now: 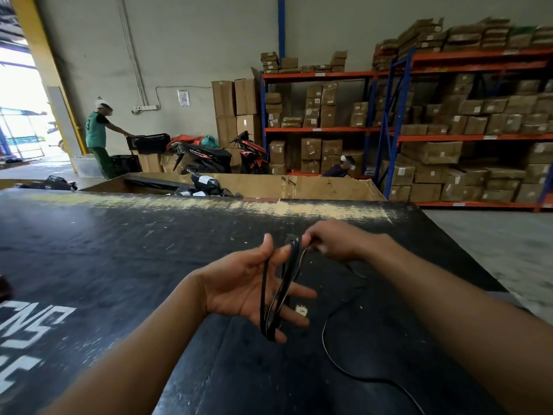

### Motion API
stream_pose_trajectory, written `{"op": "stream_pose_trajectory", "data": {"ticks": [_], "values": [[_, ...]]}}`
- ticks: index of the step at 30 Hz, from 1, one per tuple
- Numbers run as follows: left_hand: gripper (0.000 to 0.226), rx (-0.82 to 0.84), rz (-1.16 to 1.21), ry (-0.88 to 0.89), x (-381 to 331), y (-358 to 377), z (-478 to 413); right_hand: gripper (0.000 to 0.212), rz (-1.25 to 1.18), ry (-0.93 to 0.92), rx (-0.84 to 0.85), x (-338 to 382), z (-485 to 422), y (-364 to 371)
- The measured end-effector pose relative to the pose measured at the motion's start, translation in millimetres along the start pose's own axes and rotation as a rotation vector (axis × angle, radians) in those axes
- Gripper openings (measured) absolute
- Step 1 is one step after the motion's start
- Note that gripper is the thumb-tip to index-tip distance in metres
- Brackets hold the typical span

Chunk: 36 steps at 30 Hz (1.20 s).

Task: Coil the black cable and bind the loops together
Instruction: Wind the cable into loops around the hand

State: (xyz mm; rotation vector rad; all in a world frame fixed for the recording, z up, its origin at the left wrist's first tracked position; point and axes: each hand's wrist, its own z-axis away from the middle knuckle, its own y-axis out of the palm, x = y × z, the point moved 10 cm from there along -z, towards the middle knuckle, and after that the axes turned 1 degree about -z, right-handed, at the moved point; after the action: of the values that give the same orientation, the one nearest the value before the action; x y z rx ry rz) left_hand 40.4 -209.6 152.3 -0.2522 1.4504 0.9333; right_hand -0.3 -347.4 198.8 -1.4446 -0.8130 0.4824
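Several loops of the black cable point(278, 292) hang around my left hand point(245, 283), which is held palm up with the fingers spread and nearly straight. The loops run from between thumb and forefinger down past the little finger. My right hand point(332, 244) pinches the cable at the top of the loops, just beyond my left fingertips. The loose tail of the cable point(329, 351) trails from there down across the black table point(119, 250) and off toward the lower right.
A large open cardboard bin point(314, 187) with black wrapped parcels stands behind the table. Orange and blue shelving point(449, 136) full of boxes lines the right wall. Two parked scooters and a person in green at crates are at the back left.
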Motion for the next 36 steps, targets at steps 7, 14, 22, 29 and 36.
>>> {"op": "stream_pose_trajectory", "data": {"ticks": [7, 14, 22, 29, 36], "values": [[0.054, -0.154, 0.001, -0.094, 23, -30, 3, 0.012, 0.038, -0.019, -0.102, 10, -11, -60], [0.052, -0.357, 0.108, 0.014, 18, -76, 14, 0.014, -0.009, -0.072, -0.157, 40, 10, -80], [0.055, -0.504, 0.203, 0.188, -18, -109, 30, 0.024, -0.248, -0.145, 0.060, 80, 49, -26], [0.053, -0.485, 0.196, 0.291, -51, -102, 31, 0.028, -0.400, -0.201, 0.246, 97, 73, 49], [0.052, -0.408, 0.193, 0.324, -60, -76, 20, 0.033, -0.645, -0.204, 0.397, 108, 85, 101]]}}
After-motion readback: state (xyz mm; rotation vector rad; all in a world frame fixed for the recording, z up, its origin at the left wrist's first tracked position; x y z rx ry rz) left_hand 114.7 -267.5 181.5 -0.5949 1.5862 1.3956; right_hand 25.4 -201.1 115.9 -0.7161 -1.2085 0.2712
